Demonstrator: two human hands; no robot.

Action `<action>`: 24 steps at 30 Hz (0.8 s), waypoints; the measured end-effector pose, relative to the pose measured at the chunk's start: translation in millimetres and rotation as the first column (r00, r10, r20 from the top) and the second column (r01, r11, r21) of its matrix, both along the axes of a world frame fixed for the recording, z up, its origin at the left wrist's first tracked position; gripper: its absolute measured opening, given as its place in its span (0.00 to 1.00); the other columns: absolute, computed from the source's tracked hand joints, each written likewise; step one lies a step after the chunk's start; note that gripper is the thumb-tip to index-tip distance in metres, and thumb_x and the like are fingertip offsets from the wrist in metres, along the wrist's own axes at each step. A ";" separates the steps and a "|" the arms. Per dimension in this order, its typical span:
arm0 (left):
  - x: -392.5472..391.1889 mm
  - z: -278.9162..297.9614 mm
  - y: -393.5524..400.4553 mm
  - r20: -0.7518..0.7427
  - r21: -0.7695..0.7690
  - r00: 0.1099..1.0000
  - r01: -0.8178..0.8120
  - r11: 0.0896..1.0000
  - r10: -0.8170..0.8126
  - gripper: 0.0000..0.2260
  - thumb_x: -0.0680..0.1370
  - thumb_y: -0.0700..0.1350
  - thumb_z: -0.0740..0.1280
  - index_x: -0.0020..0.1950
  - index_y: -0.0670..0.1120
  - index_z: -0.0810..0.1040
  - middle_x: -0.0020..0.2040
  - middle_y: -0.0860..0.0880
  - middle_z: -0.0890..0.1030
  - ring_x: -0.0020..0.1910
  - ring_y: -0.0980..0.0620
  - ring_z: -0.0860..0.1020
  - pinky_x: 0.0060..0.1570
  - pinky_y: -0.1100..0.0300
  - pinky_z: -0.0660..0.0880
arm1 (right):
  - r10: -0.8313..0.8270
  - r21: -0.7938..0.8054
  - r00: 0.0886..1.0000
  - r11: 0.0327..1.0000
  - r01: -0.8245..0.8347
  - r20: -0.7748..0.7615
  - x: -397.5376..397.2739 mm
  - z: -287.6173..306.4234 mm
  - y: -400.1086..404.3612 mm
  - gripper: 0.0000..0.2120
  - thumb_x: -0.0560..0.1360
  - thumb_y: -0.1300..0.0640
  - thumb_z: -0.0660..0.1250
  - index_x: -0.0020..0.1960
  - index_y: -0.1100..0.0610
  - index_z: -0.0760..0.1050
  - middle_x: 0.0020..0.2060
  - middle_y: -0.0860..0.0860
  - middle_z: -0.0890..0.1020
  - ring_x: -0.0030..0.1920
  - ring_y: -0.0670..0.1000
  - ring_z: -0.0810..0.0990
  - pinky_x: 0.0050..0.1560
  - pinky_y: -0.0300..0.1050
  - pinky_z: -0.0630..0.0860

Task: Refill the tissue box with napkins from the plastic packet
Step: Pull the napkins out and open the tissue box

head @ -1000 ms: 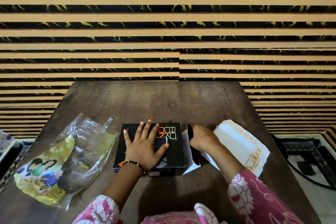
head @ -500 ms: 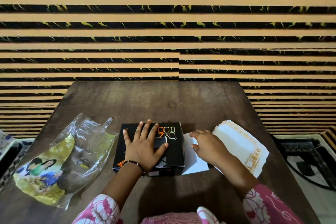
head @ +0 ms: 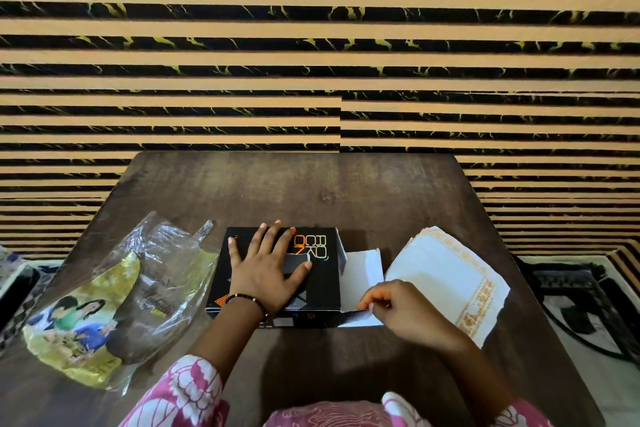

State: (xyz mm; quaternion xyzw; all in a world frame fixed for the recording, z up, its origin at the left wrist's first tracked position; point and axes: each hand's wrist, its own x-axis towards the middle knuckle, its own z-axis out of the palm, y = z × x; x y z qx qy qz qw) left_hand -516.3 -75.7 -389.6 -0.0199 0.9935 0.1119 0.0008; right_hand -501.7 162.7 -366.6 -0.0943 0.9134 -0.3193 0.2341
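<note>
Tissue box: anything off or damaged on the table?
Nothing damaged. The tissue box has its right end flap folded open flat on the table, with the right hand at it and the left hand pressing the top. The napkin stack lies fanned beside it; the plastic packet lies crumpled and emptied at left.

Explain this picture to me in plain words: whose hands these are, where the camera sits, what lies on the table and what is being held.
No machine here: a person wears one camera on the head, looking forward and down at their own hands. The left hand lies flat on top of a black tissue box and steadies it. The right hand pinches the near corner of the box's white end flap, which is folded open onto the table. A stack of white napkins with a gold border lies just right of the flap. The plastic packet, which looks empty, lies at the left. A striped wall fills the background.
</note>
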 end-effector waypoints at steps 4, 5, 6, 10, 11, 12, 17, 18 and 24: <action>-2.5 -1.3 -0.1 -0.007 0.002 1.000 -0.015 1.000 0.015 0.35 0.69 0.71 0.40 0.74 0.60 0.52 0.78 0.56 0.53 0.77 0.52 0.47 0.71 0.35 0.39 | 0.048 -0.064 0.989 0.997 -0.039 0.140 20.5 -11.4 -3.2 0.10 0.75 0.60 0.64 0.52 0.53 0.81 0.48 0.47 0.84 0.50 0.44 0.80 0.56 0.35 0.73; -2.5 -1.1 0.5 -0.002 0.001 1.000 -0.014 1.000 0.014 0.36 0.68 0.71 0.40 0.74 0.59 0.52 0.78 0.55 0.52 0.77 0.52 0.47 0.71 0.35 0.39 | 0.068 -0.083 0.986 0.995 -0.056 0.151 25.5 -15.7 -7.3 0.11 0.74 0.60 0.64 0.54 0.53 0.81 0.51 0.48 0.84 0.52 0.44 0.80 0.56 0.33 0.72; -2.3 -0.2 1.4 0.000 0.000 1.000 -0.012 1.000 0.012 0.36 0.68 0.70 0.40 0.74 0.59 0.52 0.78 0.55 0.52 0.77 0.52 0.47 0.70 0.35 0.39 | 0.088 -0.104 0.983 0.992 -0.071 0.164 29.5 -20.9 -12.1 0.12 0.74 0.60 0.64 0.56 0.54 0.80 0.53 0.49 0.83 0.53 0.44 0.80 0.55 0.31 0.71; 0.3 3.6 6.0 0.002 -0.024 1.000 -0.018 1.000 0.018 0.38 0.68 0.69 0.37 0.75 0.56 0.52 0.78 0.52 0.50 0.77 0.48 0.44 0.70 0.33 0.40 | 0.120 -0.204 0.971 0.976 -0.076 0.209 36.7 -34.8 -31.1 0.18 0.75 0.65 0.60 0.64 0.56 0.74 0.60 0.51 0.80 0.56 0.45 0.78 0.55 0.28 0.71; 1.7 5.8 7.7 0.004 -0.030 1.000 -0.011 0.999 0.011 0.39 0.67 0.70 0.37 0.75 0.55 0.52 0.78 0.51 0.48 0.77 0.48 0.42 0.69 0.33 0.39 | 0.118 -0.215 0.969 0.974 -0.071 0.216 36.4 -37.0 -33.9 0.19 0.75 0.66 0.59 0.65 0.57 0.73 0.61 0.51 0.79 0.56 0.45 0.78 0.54 0.26 0.70; 3.3 8.1 10.7 0.019 -0.032 1.000 0.021 0.999 -0.021 0.41 0.66 0.71 0.37 0.76 0.54 0.52 0.79 0.51 0.46 0.77 0.47 0.41 0.69 0.32 0.38 | 0.118 -0.222 0.968 0.973 -0.068 0.223 35.7 -38.4 -35.9 0.20 0.76 0.67 0.59 0.66 0.58 0.72 0.62 0.51 0.78 0.56 0.45 0.77 0.53 0.25 0.69; 15.9 10.3 27.6 0.215 -0.085 0.935 0.306 0.948 -0.283 0.55 0.55 0.82 0.44 0.75 0.54 0.36 0.77 0.49 0.35 0.75 0.47 0.33 0.67 0.31 0.32 | 0.143 -0.273 0.954 0.960 -0.069 0.263 31.1 -44.1 -28.7 0.18 0.75 0.65 0.60 0.58 0.48 0.76 0.54 0.46 0.82 0.51 0.41 0.79 0.57 0.37 0.73; 14.8 8.1 25.9 0.220 -0.096 0.932 0.314 0.945 -0.288 0.57 0.55 0.82 0.48 0.75 0.54 0.35 0.76 0.50 0.34 0.74 0.48 0.32 0.67 0.32 0.32 | 0.144 -0.269 0.949 0.961 -0.066 0.279 27.4 -41.0 -23.8 0.17 0.75 0.65 0.60 0.54 0.45 0.77 0.48 0.44 0.82 0.49 0.39 0.79 0.53 0.36 0.74; 12.3 3.9 19.2 0.186 -0.127 0.932 0.338 0.933 -0.312 0.52 0.63 0.77 0.56 0.75 0.53 0.35 0.77 0.48 0.36 0.75 0.47 0.34 0.70 0.34 0.34 | -0.153 -0.352 0.937 0.898 0.265 0.314 -8.0 -16.9 -12.1 0.14 0.77 0.68 0.58 0.45 0.53 0.77 0.46 0.50 0.82 0.48 0.50 0.80 0.50 0.45 0.77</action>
